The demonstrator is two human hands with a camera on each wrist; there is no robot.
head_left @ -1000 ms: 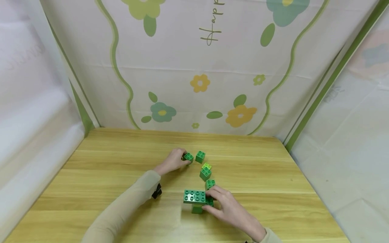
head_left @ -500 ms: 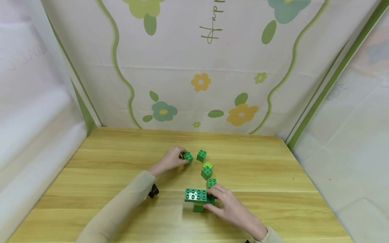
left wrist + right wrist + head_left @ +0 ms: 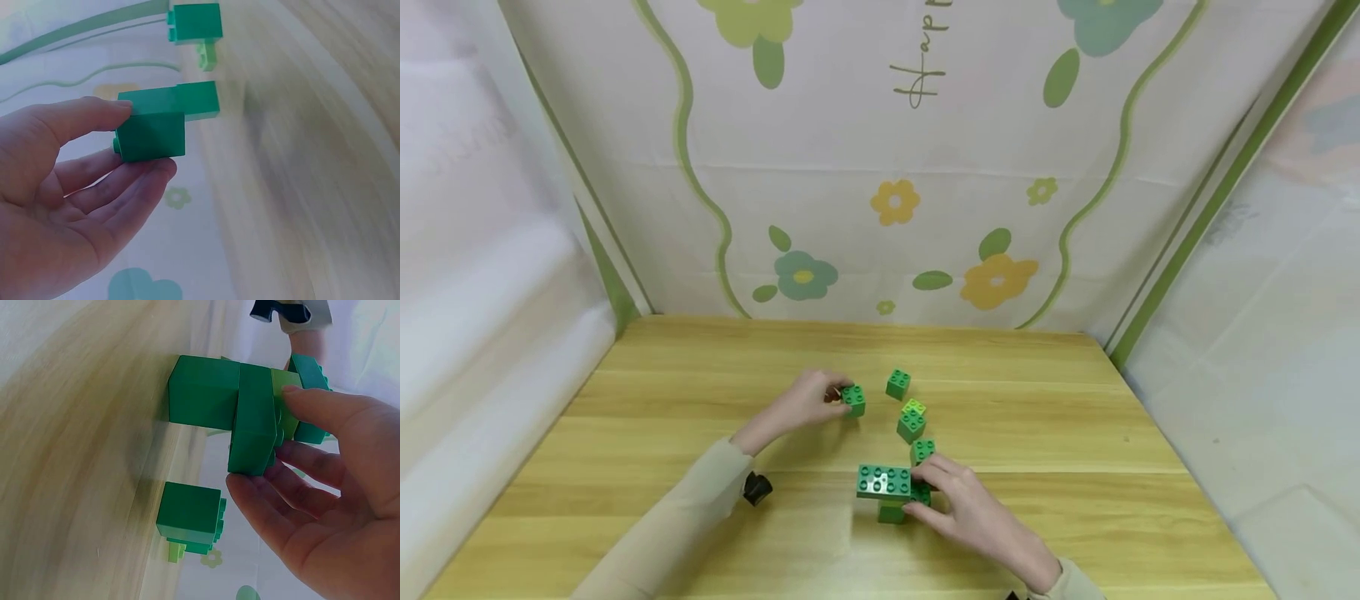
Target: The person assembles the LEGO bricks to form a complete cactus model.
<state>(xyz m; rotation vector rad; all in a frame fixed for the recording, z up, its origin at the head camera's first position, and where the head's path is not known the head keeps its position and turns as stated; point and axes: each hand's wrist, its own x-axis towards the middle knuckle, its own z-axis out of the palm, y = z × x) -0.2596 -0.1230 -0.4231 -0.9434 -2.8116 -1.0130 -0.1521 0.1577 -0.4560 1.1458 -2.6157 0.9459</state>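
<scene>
My left hand (image 3: 801, 400) pinches a small green building block (image 3: 853, 401) between thumb and fingers, studs up, left of the loose blocks. In the left wrist view the held block (image 3: 152, 137) overlaps another green block (image 3: 200, 100) behind it. My right hand (image 3: 966, 512) holds a stack of building blocks near the table's front. On its top lies a long green block (image 3: 883, 482) with studs. The right wrist view shows a lime block (image 3: 285, 394) under that, then another green block (image 3: 253, 419), and a green block (image 3: 203, 392) at the base. My fingers partly hide the stack.
Beyond the stack, a green block (image 3: 923, 451) stands close to the right fingertips. Farther back are a green block (image 3: 912, 426), a lime block (image 3: 913, 407) partly behind it, and another green block (image 3: 898, 384). Printed fabric (image 3: 850, 125) walls the wooden table (image 3: 1037, 400).
My left hand has drawn its green block left and toward me, away from the back green block. The right hand still holds the stack in about the same place.
</scene>
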